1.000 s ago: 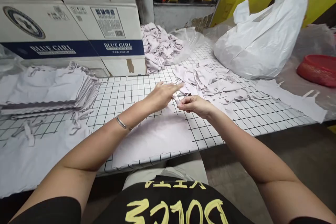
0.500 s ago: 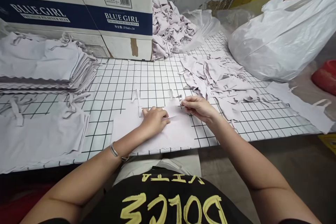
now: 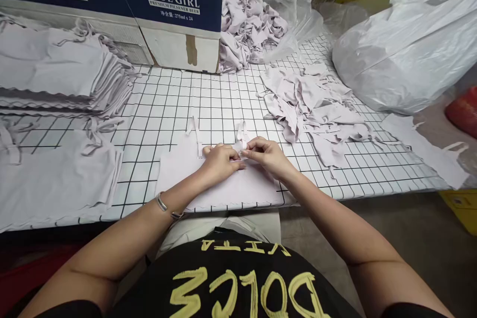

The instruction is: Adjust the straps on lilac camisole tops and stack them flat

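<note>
Two hands now meeting on the cloth piece [image 3: 223, 186]: left hand [image 3: 219, 161] pressing it flat, right hand [image 3: 266, 156] fingers pinching its strap, brought in closer beside the left.

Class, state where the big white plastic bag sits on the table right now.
In the head view, the white plastic bag lies at the table's far right, just behind the loose pile of fabric pieces, with a red basket at its right.

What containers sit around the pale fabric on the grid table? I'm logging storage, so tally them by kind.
White and blue cardboard boxes printed BLUE GIRL: 2
Large white plastic bag: 1
Clear plastic bag behind the crumpled fabric heap: 1
Red container, cut off at the right edge: 1
Total: 5
</note>
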